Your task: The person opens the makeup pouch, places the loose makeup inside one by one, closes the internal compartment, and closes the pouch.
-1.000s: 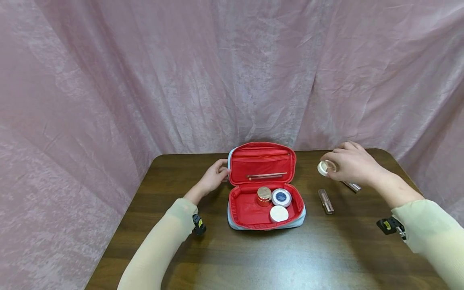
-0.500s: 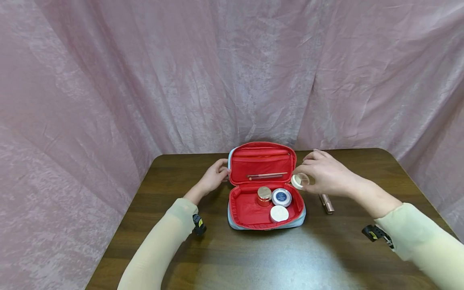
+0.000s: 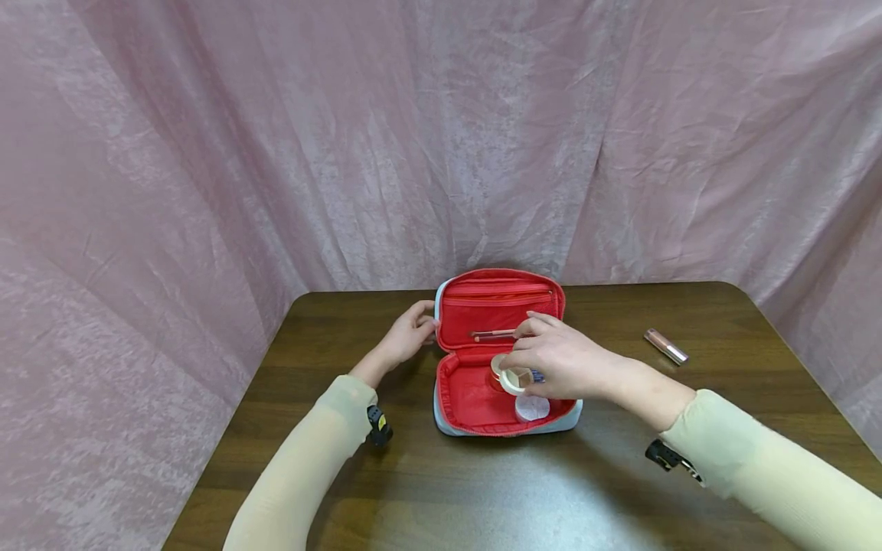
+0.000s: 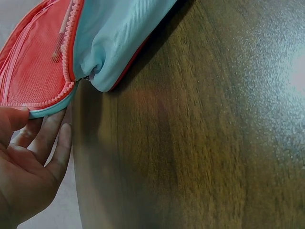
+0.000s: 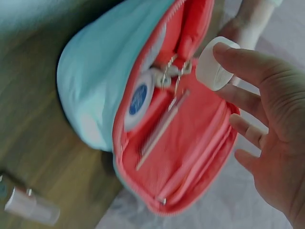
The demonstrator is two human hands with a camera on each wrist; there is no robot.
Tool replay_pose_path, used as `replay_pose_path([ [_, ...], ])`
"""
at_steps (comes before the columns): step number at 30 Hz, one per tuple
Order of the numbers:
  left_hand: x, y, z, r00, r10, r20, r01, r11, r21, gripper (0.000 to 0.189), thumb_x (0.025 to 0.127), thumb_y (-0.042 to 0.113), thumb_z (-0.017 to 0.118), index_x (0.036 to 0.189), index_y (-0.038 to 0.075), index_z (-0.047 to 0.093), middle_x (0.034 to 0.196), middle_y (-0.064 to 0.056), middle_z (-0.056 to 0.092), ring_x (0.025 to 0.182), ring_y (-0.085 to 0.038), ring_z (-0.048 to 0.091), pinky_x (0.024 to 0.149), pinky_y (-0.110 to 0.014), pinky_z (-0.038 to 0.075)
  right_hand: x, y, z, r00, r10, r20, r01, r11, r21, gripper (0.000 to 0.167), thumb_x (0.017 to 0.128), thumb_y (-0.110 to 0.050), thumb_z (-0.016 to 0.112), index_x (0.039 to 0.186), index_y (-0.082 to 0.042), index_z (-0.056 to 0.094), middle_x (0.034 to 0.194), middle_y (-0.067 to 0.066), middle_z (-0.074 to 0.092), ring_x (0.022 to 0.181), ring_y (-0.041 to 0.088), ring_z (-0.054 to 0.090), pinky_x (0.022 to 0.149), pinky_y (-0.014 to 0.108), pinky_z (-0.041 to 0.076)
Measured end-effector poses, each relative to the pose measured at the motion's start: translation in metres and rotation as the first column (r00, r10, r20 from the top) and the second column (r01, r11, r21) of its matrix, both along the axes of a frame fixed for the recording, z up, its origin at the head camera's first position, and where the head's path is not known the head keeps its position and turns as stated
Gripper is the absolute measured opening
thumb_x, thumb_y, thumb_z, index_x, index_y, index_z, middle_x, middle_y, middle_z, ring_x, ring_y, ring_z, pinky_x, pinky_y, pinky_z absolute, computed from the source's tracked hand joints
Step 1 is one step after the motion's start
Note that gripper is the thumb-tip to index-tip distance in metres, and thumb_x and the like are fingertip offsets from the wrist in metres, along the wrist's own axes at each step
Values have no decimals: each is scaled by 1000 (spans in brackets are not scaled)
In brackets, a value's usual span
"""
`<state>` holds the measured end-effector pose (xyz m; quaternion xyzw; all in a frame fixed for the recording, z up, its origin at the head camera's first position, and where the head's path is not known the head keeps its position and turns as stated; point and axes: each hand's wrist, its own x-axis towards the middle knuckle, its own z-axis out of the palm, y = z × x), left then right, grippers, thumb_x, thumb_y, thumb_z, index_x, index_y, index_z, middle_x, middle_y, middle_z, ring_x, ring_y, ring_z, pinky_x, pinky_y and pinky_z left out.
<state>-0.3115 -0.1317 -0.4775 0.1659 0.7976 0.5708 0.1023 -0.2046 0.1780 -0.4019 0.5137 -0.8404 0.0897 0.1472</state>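
A light-blue cosmetic bag (image 3: 465,407) with a red lining lies unzipped, its lid leaning back. My left hand (image 3: 405,337) pinches the lid's left edge, thumb on the lining side, as the left wrist view shows. Over the bag's lower half, my right hand (image 3: 566,360) holds a small round jar (image 3: 511,382) with a white rim and see-through body between thumb and fingers. Beneath it are a gold-lidded jar (image 3: 497,363), partly covered, and a white round container (image 3: 532,409). A round tin (image 5: 139,101) with a blue label shows in the right wrist view.
Two thin makeup brushes (image 3: 491,335) sit in the lid's mesh pocket. A shiny lipstick tube (image 3: 665,347) lies on the wooden table (image 3: 427,497) to the right. Behind the table hangs a pink curtain (image 3: 441,153).
My right hand has carried the small jar leftward from the table's right side to above the bag. Its forearm now covers the nearer tube. My left hand has stayed at the lid.
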Motion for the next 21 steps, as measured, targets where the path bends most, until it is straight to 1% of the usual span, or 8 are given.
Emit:
replay_pose_path([
  [2, 1, 0, 1, 1000, -3, 4, 3, 1000, 4, 36, 106, 5, 49, 142, 2, 47, 111, -20, 70, 94, -24, 70, 97, -57, 52, 0, -9, -4, 1000, 30, -1, -30, 1000, 8, 34, 74, -14, 87, 104, -23, 74, 83, -11, 67, 110, 30, 57, 106, 55, 39],
  [6, 2, 1, 2, 1000, -9, -2, 9, 1000, 5, 36, 107, 4, 50, 142, 1, 46, 111, -21, 69, 94, -25, 70, 97, -58, 52, -1, -23, -11, 998, 58, 15, -58, 997, 40, 30, 75, -13, 87, 100, -24, 73, 85, -10, 67, 117, 32, 56, 113, 60, 33],
  [9, 1, 1, 2, 1000, -10, -6, 10, 1000, 3, 36, 107, 5, 50, 142, 1, 47, 112, -21, 70, 94, -26, 70, 96, -58, 52, -1, -31, -15, 997, 72, 26, -74, 996, 60, 29, 74, -12, 88, 97, -24, 74, 81, -10, 67, 118, 30, 56, 115, 57, 33],
  [12, 1, 0, 1, 1000, -7, -6, 7, 1000, -3, 36, 107, 6, 49, 143, 2, 47, 112, -21, 70, 94, -25, 70, 96, -57, 52, -1, -38, -19, 995, 94, 18, -96, 991, 93, 29, 73, -13, 90, 94, -24, 74, 78, -10, 66, 116, 28, 56, 115, 55, 34],
  [17, 0, 0, 2, 1000, 2, -4, -2, 1000, -13, 36, 107, 6, 49, 143, 4, 48, 113, -20, 70, 94, -25, 70, 96, -57, 52, -1, -46, -27, 994, 112, 12, -113, 978, 175, 26, 74, -14, 89, 92, -23, 73, 78, -9, 66, 117, 29, 56, 116, 54, 33],
  [21, 0, 0, 3, 1000, 1, -4, -1, 1000, -15, 36, 107, 6, 49, 143, 4, 48, 113, -21, 70, 95, -27, 70, 96, -57, 52, -2, -49, -32, 993, 114, 17, -115, 971, 212, 23, 76, -13, 86, 93, -22, 75, 79, -7, 68, 119, 30, 56, 117, 55, 31],
])
